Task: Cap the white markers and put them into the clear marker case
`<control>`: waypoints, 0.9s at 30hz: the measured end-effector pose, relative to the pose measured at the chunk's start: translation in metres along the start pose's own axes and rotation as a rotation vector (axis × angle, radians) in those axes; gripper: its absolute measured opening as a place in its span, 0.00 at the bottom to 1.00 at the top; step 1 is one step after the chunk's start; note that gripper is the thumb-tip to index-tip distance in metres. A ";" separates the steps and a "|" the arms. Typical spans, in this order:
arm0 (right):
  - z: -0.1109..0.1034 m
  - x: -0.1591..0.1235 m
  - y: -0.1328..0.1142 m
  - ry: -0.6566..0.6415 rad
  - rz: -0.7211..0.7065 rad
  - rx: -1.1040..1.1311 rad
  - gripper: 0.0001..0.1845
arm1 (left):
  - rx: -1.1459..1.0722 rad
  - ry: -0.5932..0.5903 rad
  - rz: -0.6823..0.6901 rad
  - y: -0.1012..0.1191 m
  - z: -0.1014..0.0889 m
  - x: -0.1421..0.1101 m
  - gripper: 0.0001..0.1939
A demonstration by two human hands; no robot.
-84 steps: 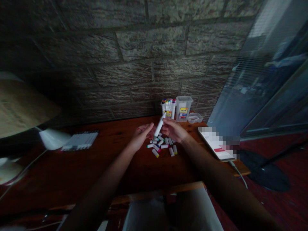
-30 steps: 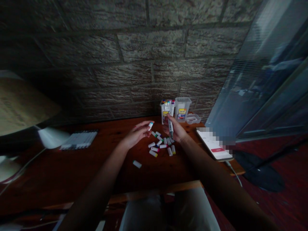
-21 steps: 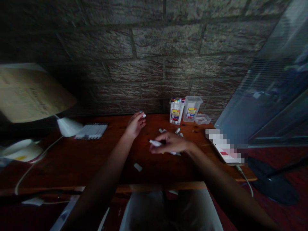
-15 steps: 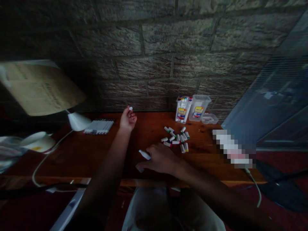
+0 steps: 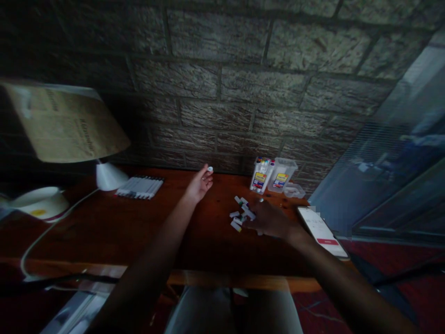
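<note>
Right hand point(image 5: 267, 219) over scattered caps point(image 5: 235, 226), right of centre; can't tell if fingers grip anything. Left hand point(image 5: 199, 187), left and farther, thumb and finger pinching small white cap point(image 5: 210, 169). Far right: marker box point(image 5: 259, 181), clear container point(image 5: 279, 180) beside it.

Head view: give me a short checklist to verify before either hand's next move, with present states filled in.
1. Left hand has the small white cap: ok, held at the fingertips.
2. Right hand grip confirmed: cannot tell, its fingers reach down among white pieces.
3. All loose caps in sight: not ok, the right hand covers part of the cluster.
4. Marker-filled box upright: ok.
5. Marker row lying side by side: ok, well away from the right hand.
</note>
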State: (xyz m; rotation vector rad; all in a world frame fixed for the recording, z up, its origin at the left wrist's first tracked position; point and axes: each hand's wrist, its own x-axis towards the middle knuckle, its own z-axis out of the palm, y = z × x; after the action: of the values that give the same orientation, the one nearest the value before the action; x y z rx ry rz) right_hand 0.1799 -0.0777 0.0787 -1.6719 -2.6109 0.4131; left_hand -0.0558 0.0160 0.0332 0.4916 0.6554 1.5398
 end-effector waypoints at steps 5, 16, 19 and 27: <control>0.009 -0.010 0.006 -0.019 0.033 -0.105 0.15 | 0.046 -0.116 -0.075 -0.017 0.008 -0.007 0.18; -0.017 0.037 0.031 0.551 -0.061 0.849 0.30 | 0.219 -0.169 -0.028 -0.038 0.024 -0.022 0.19; -0.005 0.062 0.031 0.633 -0.101 1.323 0.29 | 0.272 -0.157 -0.036 -0.042 0.023 -0.021 0.21; 0.026 0.062 0.037 0.747 -0.215 1.371 0.16 | 0.363 -0.128 -0.013 -0.049 0.018 -0.015 0.23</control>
State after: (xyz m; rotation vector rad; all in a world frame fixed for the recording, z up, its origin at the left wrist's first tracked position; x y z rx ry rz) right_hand 0.1822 -0.0128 0.0373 -0.7709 -1.2759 0.9800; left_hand -0.0060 0.0033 0.0148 0.8505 0.8405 1.3682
